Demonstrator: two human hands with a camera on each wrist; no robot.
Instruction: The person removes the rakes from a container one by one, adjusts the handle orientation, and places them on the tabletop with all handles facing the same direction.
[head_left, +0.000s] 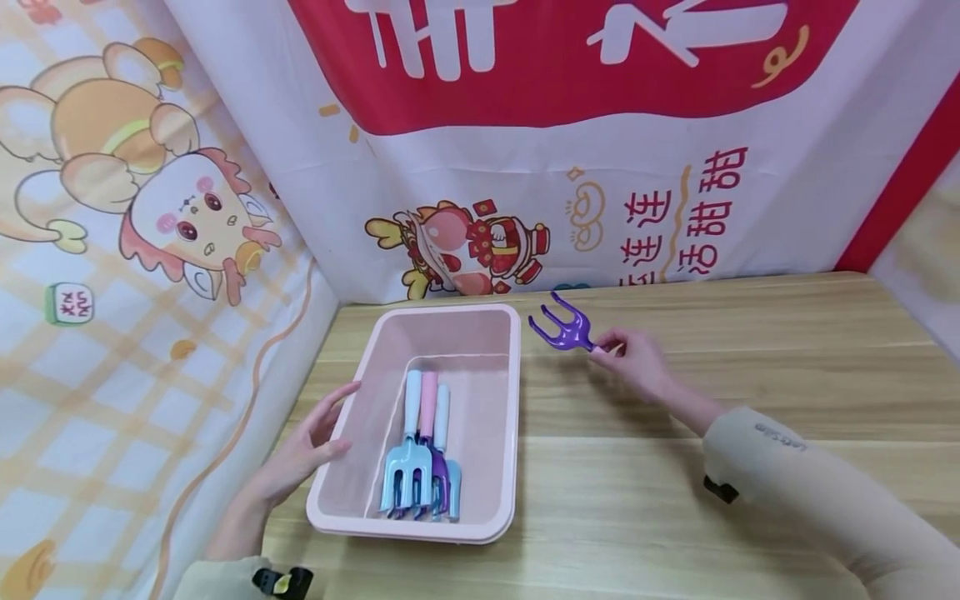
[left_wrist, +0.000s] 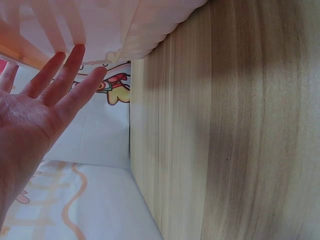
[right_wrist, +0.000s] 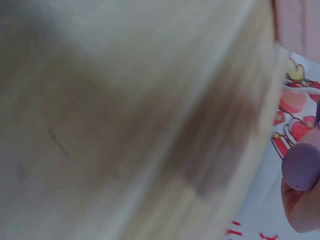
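My right hand (head_left: pixel 633 363) grips the pink handle of a small purple hand fork (head_left: pixel 572 330), its three tines pointing left toward the bin's far right corner. In the right wrist view the round handle end (right_wrist: pixel 301 166) shows beside the fingers. At the left side of a pale pink plastic bin (head_left: pixel 516 433) is my left hand (head_left: pixel 300 450), fingers extended along the outer wall. The left wrist view shows those straight fingertips (left_wrist: pixel 75 55) against the bin wall. Inside the bin lie several hand forks, among them a light blue one (head_left: pixel 408 467) on top and one with a pink handle (head_left: pixel 428 400).
The bin stands on a wood-grain table (head_left: pixel 615 517). A printed white cloth (head_left: pixel 450 183) hangs behind the table, and another patterned cloth (head_left: pixel 150 350) lines the left side, close to my left arm.
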